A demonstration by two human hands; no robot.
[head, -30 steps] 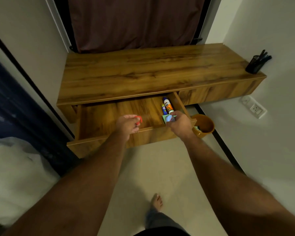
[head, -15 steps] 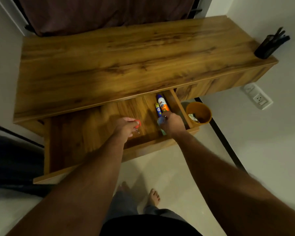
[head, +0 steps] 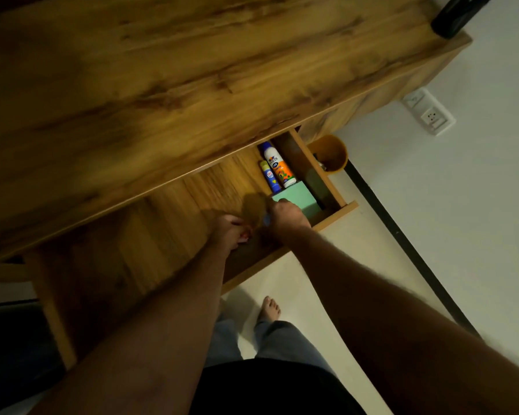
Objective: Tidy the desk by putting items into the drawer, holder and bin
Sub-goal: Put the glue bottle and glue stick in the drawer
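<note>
Drawer open | left hand pinches red item | right hand grips blue item beside green pad

A dim room, seen from above: a long wooden desk with a strong grain ran along a pale wall, where a white socket plate sat low beside the desk's end. The floor was pale and smooth, with a dark skirting strip at the foot of the wall. Light was low and warm, leaving the lower left corner in shadow.
</note>
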